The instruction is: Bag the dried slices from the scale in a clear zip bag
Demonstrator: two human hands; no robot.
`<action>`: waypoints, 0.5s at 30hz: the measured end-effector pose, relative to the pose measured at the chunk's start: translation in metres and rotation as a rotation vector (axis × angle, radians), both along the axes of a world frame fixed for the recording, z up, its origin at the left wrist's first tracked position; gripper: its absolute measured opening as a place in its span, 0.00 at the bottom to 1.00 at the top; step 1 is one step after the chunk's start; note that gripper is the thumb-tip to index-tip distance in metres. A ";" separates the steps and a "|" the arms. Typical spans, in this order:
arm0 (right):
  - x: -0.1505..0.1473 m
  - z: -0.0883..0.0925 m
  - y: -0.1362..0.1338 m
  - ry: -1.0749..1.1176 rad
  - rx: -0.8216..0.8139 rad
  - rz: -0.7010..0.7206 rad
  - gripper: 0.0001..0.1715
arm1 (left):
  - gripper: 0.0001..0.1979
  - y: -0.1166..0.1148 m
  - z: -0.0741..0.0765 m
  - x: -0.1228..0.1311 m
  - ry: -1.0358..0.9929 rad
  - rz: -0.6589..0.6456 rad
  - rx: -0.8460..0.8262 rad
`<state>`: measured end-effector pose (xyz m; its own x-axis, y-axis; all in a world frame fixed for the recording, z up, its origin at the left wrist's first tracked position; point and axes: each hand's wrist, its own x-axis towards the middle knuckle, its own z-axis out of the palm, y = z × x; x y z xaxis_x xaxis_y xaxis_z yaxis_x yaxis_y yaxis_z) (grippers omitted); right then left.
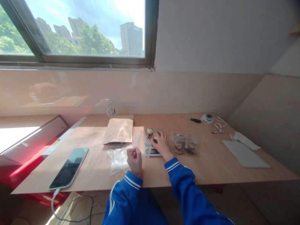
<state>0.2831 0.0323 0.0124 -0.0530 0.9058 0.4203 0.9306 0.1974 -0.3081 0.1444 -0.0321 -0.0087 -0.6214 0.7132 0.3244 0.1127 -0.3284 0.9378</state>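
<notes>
My left hand (134, 160) is closed, its fingers curled on a clear zip bag (141, 142) with a red seal line. The bag stands upright beside a small digital scale (160, 130), its red-edged mouth toward my right hand. My right hand (162, 145) is over the scale, its fingertips closed around a pale brown piece like a dried mushroom. Another dried mushroom (150, 132) lies at the back of the scale plate. Right of the scale lie zip bags of dried mushrooms (186, 146). Below my left hand is a stack of clear bags (118, 159).
A brown paper envelope (120, 128) and a clear bottle (110, 109) are at the back. A charging phone (69, 168) lies at left. At right are a screwdriver (195, 120), a white dome camera (207, 118) with cable, a white cloth (245, 141) and a white sheet (245, 154).
</notes>
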 end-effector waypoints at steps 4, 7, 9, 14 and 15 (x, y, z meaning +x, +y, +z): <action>0.003 0.000 0.002 -0.010 0.079 0.055 0.11 | 0.11 0.000 0.004 0.000 0.013 -0.013 -0.003; 0.004 0.003 0.001 0.000 0.103 0.085 0.11 | 0.11 0.000 0.005 0.000 0.000 -0.028 0.002; 0.005 0.004 0.002 0.008 0.105 0.085 0.11 | 0.11 0.000 0.004 0.000 -0.020 -0.035 -0.001; 0.016 0.007 0.014 0.108 0.100 0.055 0.11 | 0.11 0.002 0.001 -0.001 -0.050 -0.048 -0.020; 0.019 0.009 0.017 0.156 0.103 0.054 0.11 | 0.11 0.003 0.001 -0.001 -0.050 -0.049 -0.021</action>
